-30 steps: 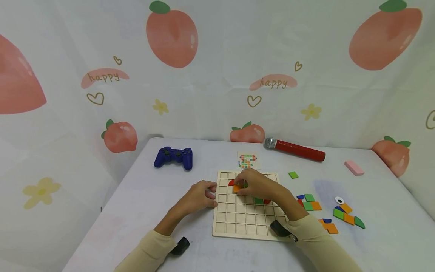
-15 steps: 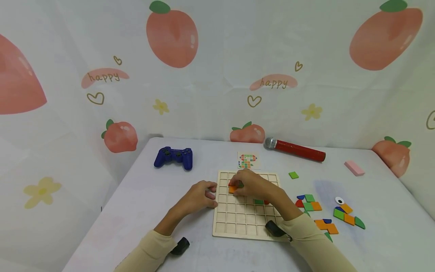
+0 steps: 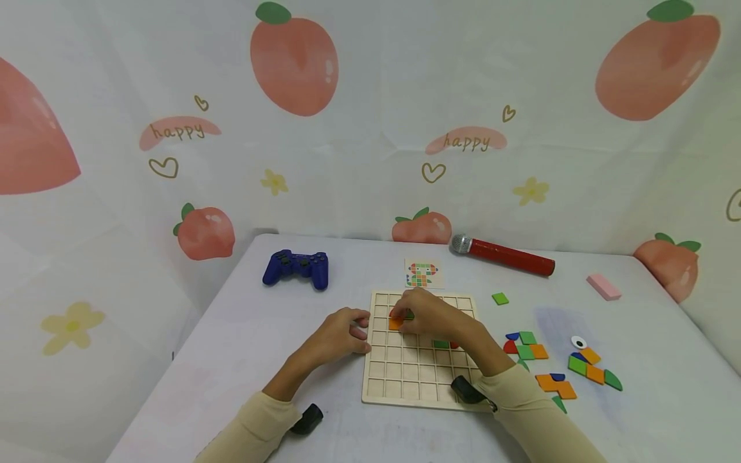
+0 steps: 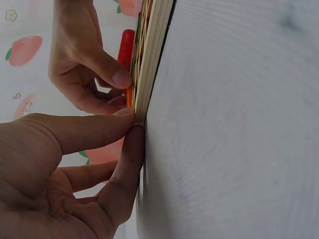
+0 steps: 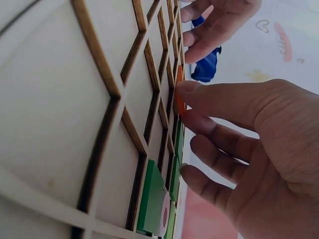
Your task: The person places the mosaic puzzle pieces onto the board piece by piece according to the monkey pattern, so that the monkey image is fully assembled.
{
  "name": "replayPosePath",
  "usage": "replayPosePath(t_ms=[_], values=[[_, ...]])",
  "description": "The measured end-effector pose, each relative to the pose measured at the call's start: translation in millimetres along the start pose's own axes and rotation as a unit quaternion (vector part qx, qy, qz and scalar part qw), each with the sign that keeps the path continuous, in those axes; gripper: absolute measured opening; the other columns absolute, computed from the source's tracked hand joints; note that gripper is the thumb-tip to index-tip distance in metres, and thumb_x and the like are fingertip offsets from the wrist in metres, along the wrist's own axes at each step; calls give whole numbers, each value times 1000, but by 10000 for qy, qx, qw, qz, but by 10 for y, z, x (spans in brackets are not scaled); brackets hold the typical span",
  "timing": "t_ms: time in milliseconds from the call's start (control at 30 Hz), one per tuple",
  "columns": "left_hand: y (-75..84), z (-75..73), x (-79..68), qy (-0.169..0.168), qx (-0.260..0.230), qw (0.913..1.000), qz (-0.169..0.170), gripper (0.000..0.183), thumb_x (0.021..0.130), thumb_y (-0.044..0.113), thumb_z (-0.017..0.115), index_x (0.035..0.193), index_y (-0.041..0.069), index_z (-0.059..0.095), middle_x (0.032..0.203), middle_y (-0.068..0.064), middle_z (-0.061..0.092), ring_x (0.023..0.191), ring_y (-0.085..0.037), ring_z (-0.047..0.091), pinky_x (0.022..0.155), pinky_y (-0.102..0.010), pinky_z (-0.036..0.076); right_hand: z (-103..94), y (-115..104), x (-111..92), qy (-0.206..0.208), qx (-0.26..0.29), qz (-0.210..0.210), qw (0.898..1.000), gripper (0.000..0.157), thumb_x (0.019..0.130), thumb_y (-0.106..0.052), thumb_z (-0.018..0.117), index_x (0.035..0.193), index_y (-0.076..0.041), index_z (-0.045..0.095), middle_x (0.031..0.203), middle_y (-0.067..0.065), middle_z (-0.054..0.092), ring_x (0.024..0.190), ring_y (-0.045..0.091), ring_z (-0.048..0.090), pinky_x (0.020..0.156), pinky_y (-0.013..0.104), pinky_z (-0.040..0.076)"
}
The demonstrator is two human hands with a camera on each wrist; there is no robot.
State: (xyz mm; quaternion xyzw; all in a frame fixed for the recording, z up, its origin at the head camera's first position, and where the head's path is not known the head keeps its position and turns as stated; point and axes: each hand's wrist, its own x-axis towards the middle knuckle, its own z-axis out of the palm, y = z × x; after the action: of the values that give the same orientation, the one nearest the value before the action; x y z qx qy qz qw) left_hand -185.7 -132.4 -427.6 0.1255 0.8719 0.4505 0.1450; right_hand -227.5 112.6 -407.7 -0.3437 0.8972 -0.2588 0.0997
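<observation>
Pinching orange tile on gridded bd. w/ R hand.

White table, gridded board, blue gamepad, red microphone, coloured tiles

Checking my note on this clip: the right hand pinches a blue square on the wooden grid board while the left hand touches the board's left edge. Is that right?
Not quite: the square is orange, as the right wrist view shows. The right hand pinches an orange square on the wooden grid board while the left hand touches the board's left edge.
</observation>
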Motion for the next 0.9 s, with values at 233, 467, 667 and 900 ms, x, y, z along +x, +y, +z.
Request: replayPosePath(t_ms=[233, 467, 667, 900], values=[[-17, 8, 11, 1, 10, 10000, 61, 68, 83, 1, 87, 143, -9, 58, 124, -12, 66, 105, -22, 72, 90, -37, 62, 5, 1, 19, 17, -48, -69, 10000, 19, 92, -9, 82, 111, -9, 80, 102, -4, 72, 100, 16, 61, 97, 42, 54], [-12, 11, 10, 8, 26, 10000, 8, 68, 83, 0, 87, 143, -9, 58, 123, -11, 66, 105, -21, 71, 90, -37, 61, 13, -13, 22, 13, 0, -28, 10000, 19, 92, -7, 81, 111, -8, 80, 104, -2, 73, 102, 16, 62, 99, 42, 54], [-8, 13, 7, 20, 17, 10000, -3, 67, 83, 0, 87, 143, -8, 59, 123, -11, 66, 105, -21, 72, 90, -37, 62, 1, -1, -34, 6, 174, 0, 9998, 21, 94, -6, 79, 115, -8, 79, 111, 0, 76, 108, 18, 67, 102, 43, 56], [-10, 10, 6, 32, 2, 10000, 2, 68, 83, 1, 88, 143, -8, 59, 124, -11, 66, 105, -21, 71, 90, -37, 62, -47, 57, -181, 108, 299, 178, 9993, 24, 96, -8, 76, 120, -10, 78, 116, -3, 74, 112, 18, 66, 104, 45, 54]])
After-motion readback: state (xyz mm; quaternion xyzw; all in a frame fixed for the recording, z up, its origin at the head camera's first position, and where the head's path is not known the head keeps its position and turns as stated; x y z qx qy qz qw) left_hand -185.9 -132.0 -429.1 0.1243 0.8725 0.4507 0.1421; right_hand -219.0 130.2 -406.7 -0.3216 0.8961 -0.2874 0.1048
